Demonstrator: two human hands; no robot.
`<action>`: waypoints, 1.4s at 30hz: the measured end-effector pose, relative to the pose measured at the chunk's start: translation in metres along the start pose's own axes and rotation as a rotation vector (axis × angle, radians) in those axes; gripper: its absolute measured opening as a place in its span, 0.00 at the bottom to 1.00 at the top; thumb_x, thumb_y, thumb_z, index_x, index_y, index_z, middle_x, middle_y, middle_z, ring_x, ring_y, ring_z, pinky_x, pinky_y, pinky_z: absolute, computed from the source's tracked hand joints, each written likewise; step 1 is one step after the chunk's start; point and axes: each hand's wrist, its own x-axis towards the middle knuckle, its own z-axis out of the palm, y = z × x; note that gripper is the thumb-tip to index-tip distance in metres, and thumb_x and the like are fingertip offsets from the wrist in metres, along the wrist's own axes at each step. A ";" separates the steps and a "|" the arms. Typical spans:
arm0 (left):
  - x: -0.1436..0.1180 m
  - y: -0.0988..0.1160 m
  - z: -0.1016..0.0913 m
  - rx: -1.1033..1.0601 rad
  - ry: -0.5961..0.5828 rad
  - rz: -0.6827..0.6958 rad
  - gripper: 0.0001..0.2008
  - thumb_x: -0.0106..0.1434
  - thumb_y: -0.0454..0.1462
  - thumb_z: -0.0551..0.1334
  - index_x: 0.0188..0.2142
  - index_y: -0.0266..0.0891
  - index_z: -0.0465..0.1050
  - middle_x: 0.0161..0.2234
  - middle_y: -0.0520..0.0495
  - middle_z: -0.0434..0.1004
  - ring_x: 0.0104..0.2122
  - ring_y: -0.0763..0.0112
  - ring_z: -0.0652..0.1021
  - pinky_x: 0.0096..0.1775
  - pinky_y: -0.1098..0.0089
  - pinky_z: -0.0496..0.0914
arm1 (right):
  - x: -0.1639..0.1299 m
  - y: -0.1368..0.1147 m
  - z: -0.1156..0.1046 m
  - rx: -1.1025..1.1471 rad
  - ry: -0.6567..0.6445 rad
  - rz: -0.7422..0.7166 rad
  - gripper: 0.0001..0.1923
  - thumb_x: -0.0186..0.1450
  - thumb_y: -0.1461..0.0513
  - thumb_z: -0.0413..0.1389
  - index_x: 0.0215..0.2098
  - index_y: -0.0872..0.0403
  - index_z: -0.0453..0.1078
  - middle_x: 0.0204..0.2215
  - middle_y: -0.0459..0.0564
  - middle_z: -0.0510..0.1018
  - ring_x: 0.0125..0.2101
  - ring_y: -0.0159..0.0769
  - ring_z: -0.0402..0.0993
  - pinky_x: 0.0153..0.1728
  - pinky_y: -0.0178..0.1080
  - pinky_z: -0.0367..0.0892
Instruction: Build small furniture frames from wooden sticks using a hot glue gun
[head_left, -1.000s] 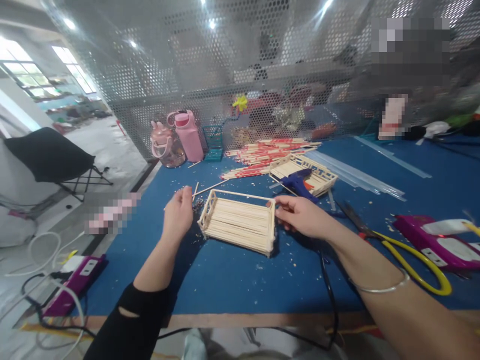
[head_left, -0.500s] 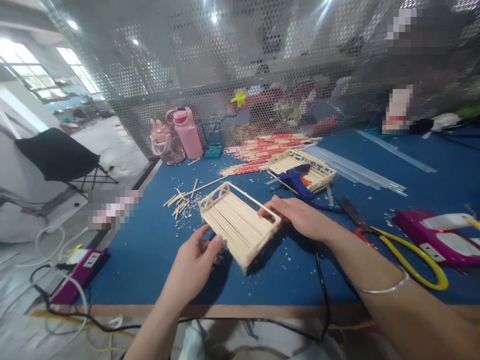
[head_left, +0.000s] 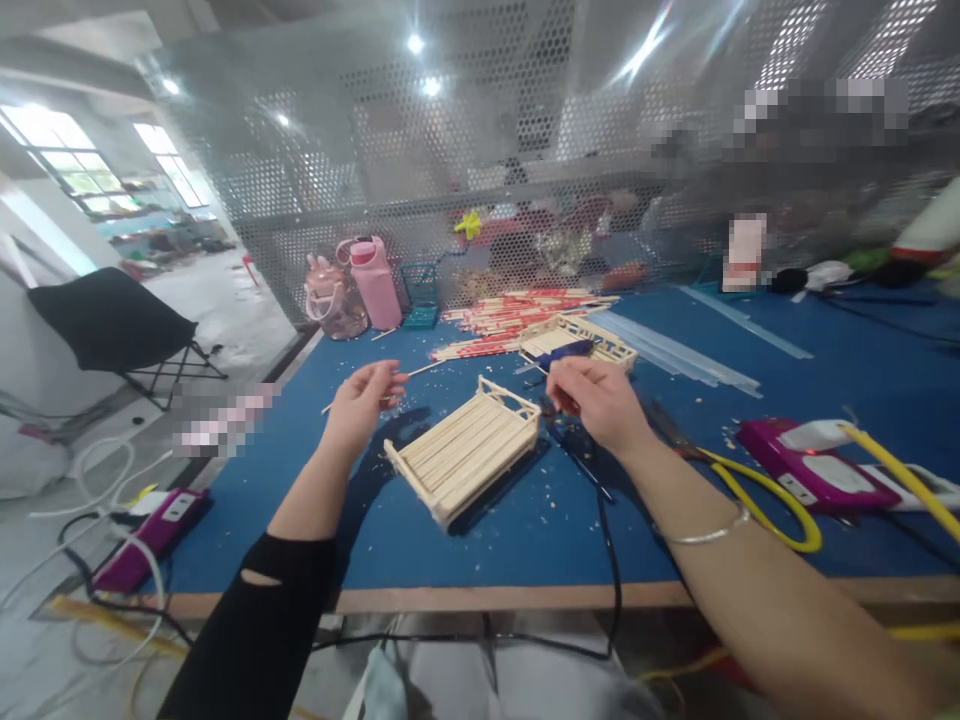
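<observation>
A small tray of pale wooden sticks (head_left: 469, 450) rests on the blue table between my hands, low railings at its two ends. My left hand (head_left: 367, 392) hovers at the loose sticks left of it, thumb and fingers drawn together; a thin stick (head_left: 426, 368) shows beyond the fingertips, but whether they grip it is unclear. My right hand (head_left: 596, 397) is closed beside the blue glue gun (head_left: 568, 350). It covers the gun's handle, so what its fingers hold is hidden. Behind it sits a second stick tray (head_left: 619, 352).
Red-and-pale sticks (head_left: 517, 318) lie in a heap at the back, beside clear glue strips (head_left: 671, 350). Yellow-handled scissors (head_left: 765, 505) and a purple power strip (head_left: 817, 465) are at right. A black cord (head_left: 616, 570) crosses the front edge. Pink bottles (head_left: 373, 285) stand back left.
Both hands have let go of the stick tray, which is now turned and set down. My left hand moved up to the loose sticks, my right to the glue gun. The view shifted slightly.
</observation>
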 end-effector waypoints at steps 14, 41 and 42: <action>-0.050 -0.011 -0.013 0.454 -0.238 0.049 0.37 0.56 0.64 0.45 0.39 0.35 0.72 0.32 0.42 0.78 0.16 0.75 0.65 0.19 0.72 0.58 | 0.001 0.012 0.003 -0.530 -0.391 -0.068 0.40 0.52 0.58 0.60 0.62 0.55 0.57 0.27 0.44 0.73 0.23 0.31 0.63 0.26 0.35 0.61; -0.020 0.040 0.022 0.855 -0.252 0.605 0.18 0.59 0.47 0.56 0.27 0.40 0.79 0.22 0.48 0.77 0.22 0.70 0.72 0.26 0.72 0.63 | -0.009 -0.007 0.019 -0.214 0.023 0.042 0.18 0.57 0.53 0.57 0.41 0.55 0.67 0.13 0.34 0.54 0.15 0.26 0.49 0.18 0.33 0.49; -0.017 0.041 0.022 0.853 -0.238 0.589 0.18 0.59 0.47 0.56 0.25 0.39 0.78 0.20 0.49 0.75 0.20 0.72 0.70 0.25 0.72 0.62 | -0.009 -0.006 0.019 -0.193 0.032 0.028 0.19 0.58 0.54 0.56 0.44 0.56 0.66 0.14 0.35 0.55 0.16 0.26 0.51 0.18 0.33 0.51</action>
